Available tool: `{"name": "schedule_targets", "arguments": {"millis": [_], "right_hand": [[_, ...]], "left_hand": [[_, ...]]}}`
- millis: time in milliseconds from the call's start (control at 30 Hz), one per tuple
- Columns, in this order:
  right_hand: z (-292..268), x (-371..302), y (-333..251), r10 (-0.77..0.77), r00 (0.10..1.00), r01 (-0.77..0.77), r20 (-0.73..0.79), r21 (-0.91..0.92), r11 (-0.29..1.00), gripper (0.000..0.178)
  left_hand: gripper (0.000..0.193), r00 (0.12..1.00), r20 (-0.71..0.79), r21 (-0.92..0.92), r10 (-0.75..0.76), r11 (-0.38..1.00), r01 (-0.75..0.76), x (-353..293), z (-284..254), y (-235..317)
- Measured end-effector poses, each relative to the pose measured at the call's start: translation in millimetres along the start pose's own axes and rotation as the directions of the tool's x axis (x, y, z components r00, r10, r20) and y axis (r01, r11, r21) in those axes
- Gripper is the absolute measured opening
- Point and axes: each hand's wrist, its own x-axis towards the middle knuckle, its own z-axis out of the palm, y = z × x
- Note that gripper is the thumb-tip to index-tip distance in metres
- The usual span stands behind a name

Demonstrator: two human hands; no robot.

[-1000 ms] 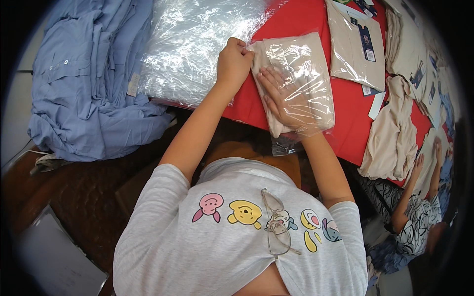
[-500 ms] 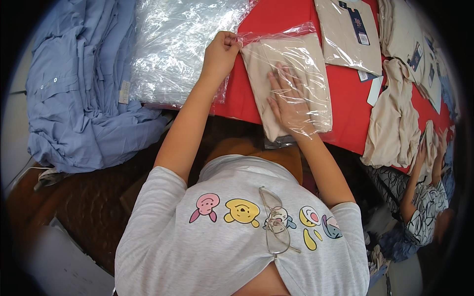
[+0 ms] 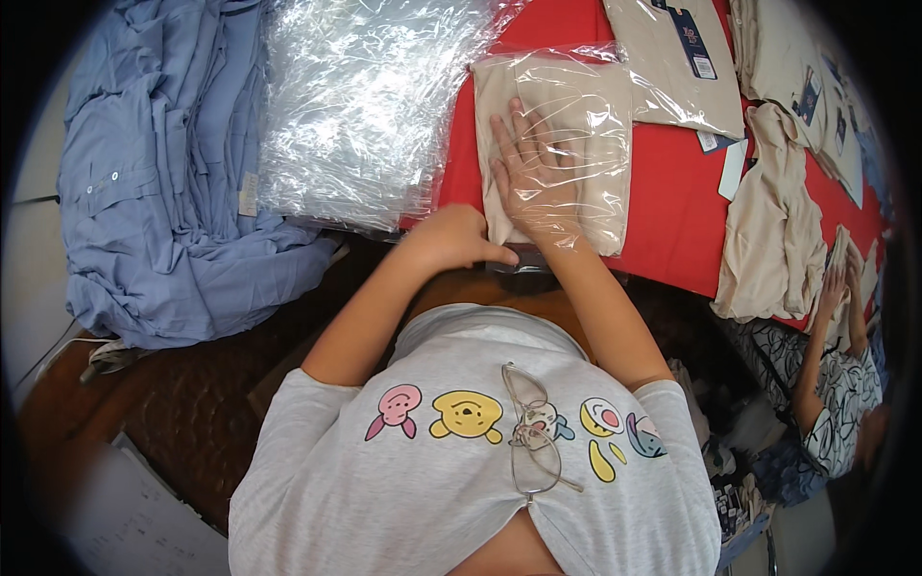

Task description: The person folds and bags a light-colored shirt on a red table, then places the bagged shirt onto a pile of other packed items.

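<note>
A folded beige garment [image 3: 600, 115] lies inside a clear plastic bag [image 3: 619, 206] on the red-covered table. My right hand [image 3: 538, 178] rests flat on the garment, fingers spread and thumb apart, with the clear film shining over it and its wrist at the bag's near edge. At the bag's near left corner is my left hand [image 3: 451, 237], closed on the film there; its thumb points right along the near edge, and its other fingers are mostly hidden.
Left of the bag lies a stack of clear plastic bags [image 3: 351, 115]. Blue shirts [image 3: 158, 192] hang over the far left edge. To the right are a bagged beige garment [image 3: 672, 72] with a dark tag and a loose beige garment [image 3: 768, 221]. A co-worker's hands [image 3: 836, 278] hold cloth at far right.
My left hand has come down from the bag's far left corner to its near left corner. The bagged garment lies straighter, and my right hand has shifted slightly up and left.
</note>
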Motion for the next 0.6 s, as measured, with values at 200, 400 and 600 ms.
{"name": "schedule_targets", "arguments": {"millis": [200,400,600], "right_hand": [[-0.2,29.3,-5.3,0.038,0.992,-0.049,-0.119,-0.084,0.995,0.061],[17.7,41.9,9.4,-0.009,0.973,0.057,-0.231,0.203,0.977,0.049],[-1.3,-3.5,7.1,0.015,0.995,-0.013,-0.103,0.014,1.0,0.052]], "left_hand": [[0.032,0.892,-0.439,0.04,0.104,0.995,-0.096,6.5,68.2,-25.0],[0.029,0.918,-0.393,-0.225,0.049,0.963,-0.147,6.2,59.1,-26.0],[0.036,0.893,-0.449,-0.303,0.012,0.939,-0.165,6.7,58.9,-27.3]]}}
